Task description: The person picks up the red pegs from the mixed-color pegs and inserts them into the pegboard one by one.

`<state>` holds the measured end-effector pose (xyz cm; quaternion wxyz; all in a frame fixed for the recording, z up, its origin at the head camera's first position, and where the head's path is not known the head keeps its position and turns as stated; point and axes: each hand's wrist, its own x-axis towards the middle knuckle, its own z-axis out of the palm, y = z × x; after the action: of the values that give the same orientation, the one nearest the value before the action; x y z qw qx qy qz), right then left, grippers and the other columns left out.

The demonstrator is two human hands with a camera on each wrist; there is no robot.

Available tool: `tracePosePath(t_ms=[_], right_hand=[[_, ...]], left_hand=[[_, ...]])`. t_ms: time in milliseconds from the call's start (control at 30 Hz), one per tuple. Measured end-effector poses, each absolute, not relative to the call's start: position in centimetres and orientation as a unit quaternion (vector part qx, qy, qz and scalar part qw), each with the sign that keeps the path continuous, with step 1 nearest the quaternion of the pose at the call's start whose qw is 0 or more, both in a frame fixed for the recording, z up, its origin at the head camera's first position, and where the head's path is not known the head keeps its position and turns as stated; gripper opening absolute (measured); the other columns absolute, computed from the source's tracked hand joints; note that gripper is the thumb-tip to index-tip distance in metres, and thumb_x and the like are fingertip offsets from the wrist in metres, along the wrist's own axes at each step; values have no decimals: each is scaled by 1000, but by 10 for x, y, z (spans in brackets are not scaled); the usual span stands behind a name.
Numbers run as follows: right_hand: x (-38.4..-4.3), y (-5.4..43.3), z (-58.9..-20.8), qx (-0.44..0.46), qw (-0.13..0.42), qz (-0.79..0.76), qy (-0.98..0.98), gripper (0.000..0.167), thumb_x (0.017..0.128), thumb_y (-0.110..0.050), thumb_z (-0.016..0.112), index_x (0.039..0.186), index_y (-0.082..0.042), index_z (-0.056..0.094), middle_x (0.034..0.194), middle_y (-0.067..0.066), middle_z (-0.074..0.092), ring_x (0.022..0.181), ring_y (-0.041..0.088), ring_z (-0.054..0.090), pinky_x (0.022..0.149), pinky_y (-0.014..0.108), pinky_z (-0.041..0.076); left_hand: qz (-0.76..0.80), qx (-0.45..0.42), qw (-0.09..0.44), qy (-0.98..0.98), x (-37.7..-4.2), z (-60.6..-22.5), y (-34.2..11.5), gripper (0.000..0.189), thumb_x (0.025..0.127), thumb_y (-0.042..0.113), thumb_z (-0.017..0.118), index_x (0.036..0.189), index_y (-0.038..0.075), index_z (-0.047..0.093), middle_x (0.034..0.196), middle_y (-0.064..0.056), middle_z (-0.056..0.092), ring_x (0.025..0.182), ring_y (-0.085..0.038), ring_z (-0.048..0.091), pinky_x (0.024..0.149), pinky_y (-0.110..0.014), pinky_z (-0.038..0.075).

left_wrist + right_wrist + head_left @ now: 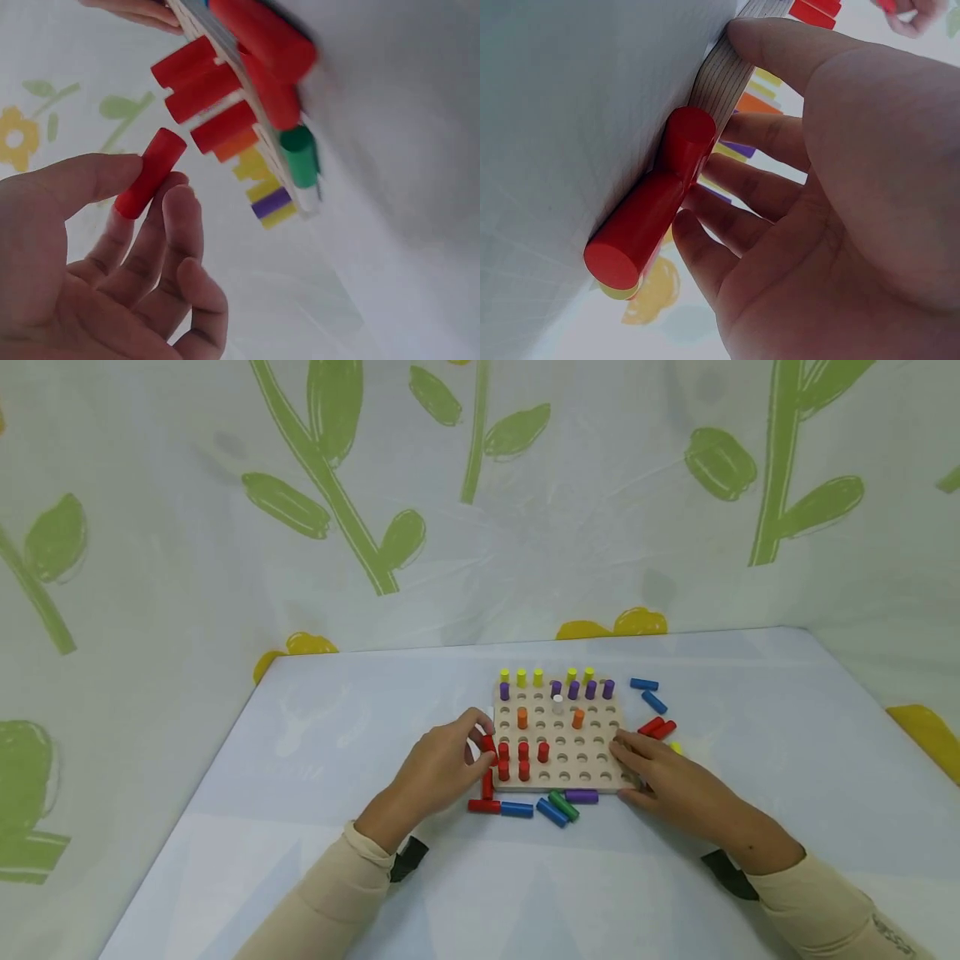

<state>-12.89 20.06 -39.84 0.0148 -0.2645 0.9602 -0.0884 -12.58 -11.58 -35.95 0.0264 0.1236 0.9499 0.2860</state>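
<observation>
My left hand [438, 768] pinches a red peg [151, 172] between thumb and fingers, tilted, beside the left edge of a wooden pegboard [570, 787]. Several red pegs [523, 771] stand upright in the board's near left holes. Farther back stand two orange pegs [522, 718], a white peg [557, 704], several purple pegs [573, 691] and several yellow pegs [522, 677]. My right hand [678, 785] rests at the board's near right corner. Its thumb touches the edge, and its loosely extended fingers lie over the right side, partly hidden.
Red pegs [484, 807], a blue peg [517, 810], a green peg [563, 805] and a purple peg [582, 796] lie along the board's near side. Right of it lie blue pegs [654, 702], red ones [634, 229] and a yellow one. Patterned fabric [570, 543] rises behind the table.
</observation>
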Motion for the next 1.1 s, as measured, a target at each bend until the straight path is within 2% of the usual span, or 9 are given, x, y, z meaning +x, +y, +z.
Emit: tracePosePath(t_ms=[133,367,500,667,800,1100], right_hand=[[-129,199,-398,-264,15,-90,960,70,86,-30,79,145,-4,50,153,19,44,138,40,46,100,50,50],[-129,200,-398,-262,15,-89,961,71,86,-31,79,145,-4,51,153,19,44,138,39,46,100,50,50],[-129,199,-397,-260,17,-92,961,71,86,-31,79,145,-5,51,153,19,44,138,39,46,100,50,50],[-128,198,-397,-266,12,-97,959,70,86,-31,79,145,-5,51,153,19,45,137,39,47,100,50,51],[-128,197,-397,-265,11,-96,959,70,86,-31,79,145,-6,52,153,18,46,137,38,48,99,49,51],[-129,200,-398,-265,5,-89,960,70,86,-31,79,145,-5,52,152,18,46,137,38,48,100,49,51]], left_hand=[[290,145,11,946,-125,-355,-103,37,91,23,74,123,19,55,103,2,71,74,-10,58,59,-19,50],[277,194,-5,941,-129,-355,-80,30,92,23,74,116,18,58,102,2,74,72,-9,59,59,-17,48],[247,227,-15,942,-131,-360,-71,24,92,24,73,111,18,60,94,2,75,67,-8,57,56,-17,46],[208,237,-26,949,-130,-366,-68,21,91,25,75,107,20,62,81,4,69,66,-8,55,58,-17,44],[198,240,-24,950,-130,-369,-67,21,89,26,77,104,21,64,80,4,66,69,-9,53,59,-18,43],[181,262,-44,947,-133,-378,-65,21,85,27,81,99,21,65,75,7,67,73,-8,53,79,-29,46]])
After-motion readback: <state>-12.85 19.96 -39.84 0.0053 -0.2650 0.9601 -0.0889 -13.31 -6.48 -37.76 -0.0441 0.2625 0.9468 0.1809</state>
